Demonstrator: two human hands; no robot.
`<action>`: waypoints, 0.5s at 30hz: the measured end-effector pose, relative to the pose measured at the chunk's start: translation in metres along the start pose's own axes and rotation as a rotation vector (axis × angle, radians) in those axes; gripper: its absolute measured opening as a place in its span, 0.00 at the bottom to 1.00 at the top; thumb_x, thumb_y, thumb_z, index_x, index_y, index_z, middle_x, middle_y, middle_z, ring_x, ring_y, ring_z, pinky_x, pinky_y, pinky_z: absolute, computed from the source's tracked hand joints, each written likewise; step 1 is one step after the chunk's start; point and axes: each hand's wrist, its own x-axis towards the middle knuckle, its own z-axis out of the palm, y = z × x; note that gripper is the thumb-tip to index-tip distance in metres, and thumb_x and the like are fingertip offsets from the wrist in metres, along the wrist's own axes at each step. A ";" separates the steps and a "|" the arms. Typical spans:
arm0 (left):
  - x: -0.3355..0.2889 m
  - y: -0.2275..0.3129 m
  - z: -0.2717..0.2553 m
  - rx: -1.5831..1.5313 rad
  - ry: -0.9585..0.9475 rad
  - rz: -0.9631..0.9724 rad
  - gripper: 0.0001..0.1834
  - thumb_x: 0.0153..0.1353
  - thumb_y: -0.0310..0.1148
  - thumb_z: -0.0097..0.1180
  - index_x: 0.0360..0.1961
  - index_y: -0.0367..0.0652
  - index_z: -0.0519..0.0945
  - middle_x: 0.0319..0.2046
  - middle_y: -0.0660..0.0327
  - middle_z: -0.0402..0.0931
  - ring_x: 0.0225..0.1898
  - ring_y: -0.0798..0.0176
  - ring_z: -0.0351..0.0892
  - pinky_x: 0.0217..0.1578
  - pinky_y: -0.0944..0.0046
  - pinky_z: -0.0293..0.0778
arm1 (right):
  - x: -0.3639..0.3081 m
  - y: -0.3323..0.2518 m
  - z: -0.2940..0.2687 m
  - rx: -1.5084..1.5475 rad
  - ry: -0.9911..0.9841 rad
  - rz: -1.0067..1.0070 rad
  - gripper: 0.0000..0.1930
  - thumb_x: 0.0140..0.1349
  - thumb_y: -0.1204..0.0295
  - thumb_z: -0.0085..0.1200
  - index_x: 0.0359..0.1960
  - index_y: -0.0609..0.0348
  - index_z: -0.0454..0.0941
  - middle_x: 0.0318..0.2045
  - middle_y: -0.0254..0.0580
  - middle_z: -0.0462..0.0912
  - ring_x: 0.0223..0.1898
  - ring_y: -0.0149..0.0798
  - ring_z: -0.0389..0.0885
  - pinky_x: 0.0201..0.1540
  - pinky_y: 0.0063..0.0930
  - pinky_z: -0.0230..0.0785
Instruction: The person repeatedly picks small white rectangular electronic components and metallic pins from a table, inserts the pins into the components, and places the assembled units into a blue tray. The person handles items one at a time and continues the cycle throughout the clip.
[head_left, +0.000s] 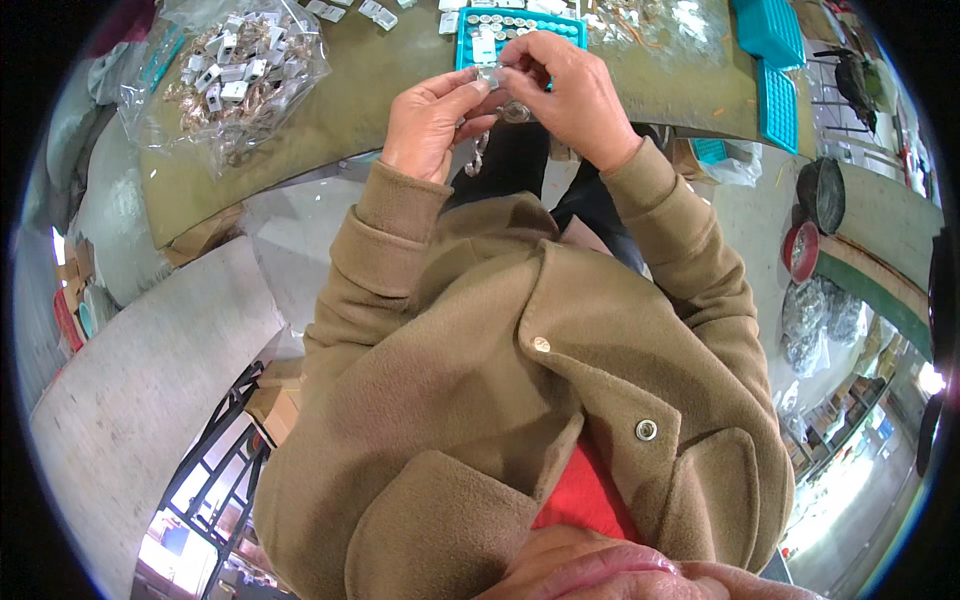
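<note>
Above the table's near edge, my left hand (436,118) pinches a shiny bracelet-like metal strand (479,155) with a small white tag (484,48) at its top. The strand's lower end dangles below my left fingers. My right hand (572,92) is closed against the same piece, thumb and forefinger meeting my left fingertips near the tag. A round shiny part (514,111) hangs under my right fingers. Just beyond my hands is a turquoise tray (463,45) with rows of small round silvery-white pieces. The exact point of contact is hidden by my fingers.
On the table (370,100), a clear plastic bag (310,75) of white-tagged pieces lies at left. Loose white tags (377,14) lie at the far edge. Turquoise trays (778,105) stand at the right edge. A dark bowl (822,195) and a red basin (801,250) are farther right.
</note>
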 end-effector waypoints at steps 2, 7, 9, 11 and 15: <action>-0.002 0.000 0.001 0.026 -0.021 0.009 0.16 0.63 0.29 0.57 0.51 0.34 0.77 0.40 0.60 0.82 0.39 0.70 0.82 0.35 0.76 0.77 | -0.001 -0.005 0.003 -0.114 0.032 -0.077 0.07 0.57 0.74 0.59 0.36 0.60 0.76 0.29 0.41 0.78 0.28 0.42 0.79 0.32 0.30 0.73; -0.006 0.000 0.001 0.057 -0.041 0.045 0.16 0.62 0.29 0.59 0.50 0.35 0.78 0.39 0.61 0.81 0.39 0.70 0.82 0.34 0.76 0.77 | -0.007 -0.005 0.005 -0.041 0.049 -0.085 0.05 0.57 0.73 0.58 0.33 0.60 0.78 0.28 0.42 0.79 0.30 0.46 0.80 0.33 0.33 0.73; -0.006 -0.001 0.001 0.031 -0.032 0.018 0.16 0.61 0.29 0.59 0.50 0.36 0.78 0.39 0.61 0.81 0.39 0.70 0.82 0.35 0.75 0.77 | -0.011 -0.004 0.006 -0.060 0.063 -0.098 0.04 0.58 0.73 0.57 0.33 0.60 0.80 0.28 0.42 0.79 0.29 0.45 0.80 0.32 0.32 0.74; -0.006 -0.003 0.002 -0.008 -0.014 0.000 0.16 0.61 0.29 0.60 0.50 0.37 0.78 0.39 0.61 0.82 0.38 0.71 0.82 0.34 0.76 0.76 | -0.013 -0.003 0.007 -0.064 0.081 -0.108 0.05 0.58 0.73 0.57 0.33 0.60 0.81 0.28 0.42 0.80 0.29 0.44 0.81 0.32 0.30 0.74; -0.004 -0.005 0.003 -0.064 0.069 -0.036 0.13 0.62 0.32 0.59 0.46 0.40 0.79 0.37 0.63 0.82 0.35 0.73 0.81 0.30 0.77 0.73 | -0.012 0.002 0.007 0.215 0.053 0.106 0.06 0.60 0.72 0.57 0.35 0.60 0.83 0.27 0.42 0.81 0.29 0.39 0.82 0.32 0.26 0.74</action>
